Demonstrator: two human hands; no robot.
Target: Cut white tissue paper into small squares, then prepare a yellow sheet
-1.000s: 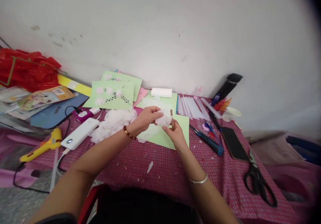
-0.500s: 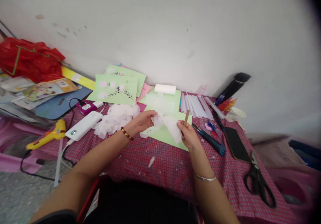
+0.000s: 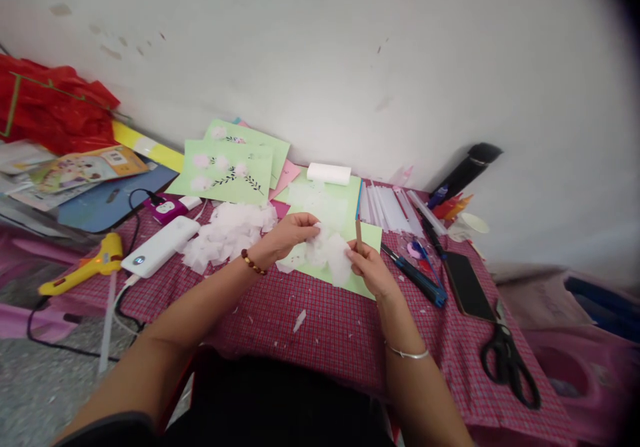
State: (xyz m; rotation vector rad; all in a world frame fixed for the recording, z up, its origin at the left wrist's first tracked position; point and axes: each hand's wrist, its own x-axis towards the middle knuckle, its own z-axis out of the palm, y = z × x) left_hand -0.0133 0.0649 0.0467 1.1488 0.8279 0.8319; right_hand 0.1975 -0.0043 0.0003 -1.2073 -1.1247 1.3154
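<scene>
My left hand (image 3: 295, 233), a beaded bracelet at its wrist, pinches the upper left of a crumpled piece of white tissue paper (image 3: 331, 250). From the other side my right hand (image 3: 369, 263) grips the same tissue, and a flat brown stick (image 3: 359, 236) stands up out of its fingers. Both hands are over a light green sheet (image 3: 367, 285) lying on the checked cloth. Left of my left hand lies a heap of white tissue pieces (image 3: 225, 237). A blue and black utility knife (image 3: 417, 279) rests just right of my right hand.
Green cards with flower pictures (image 3: 225, 167) lean at the back beside a white roll (image 3: 329, 173). To the left are a yellow glue gun (image 3: 85, 270) and a white power bank (image 3: 160, 247). Glue sticks (image 3: 385, 210), a phone (image 3: 469, 287) and scissors (image 3: 510, 363) are on the right.
The hands have come closer together, and the tissue between them is more bunched up. My right hand and the stick have shifted slightly left. The whole view has moved a little.
</scene>
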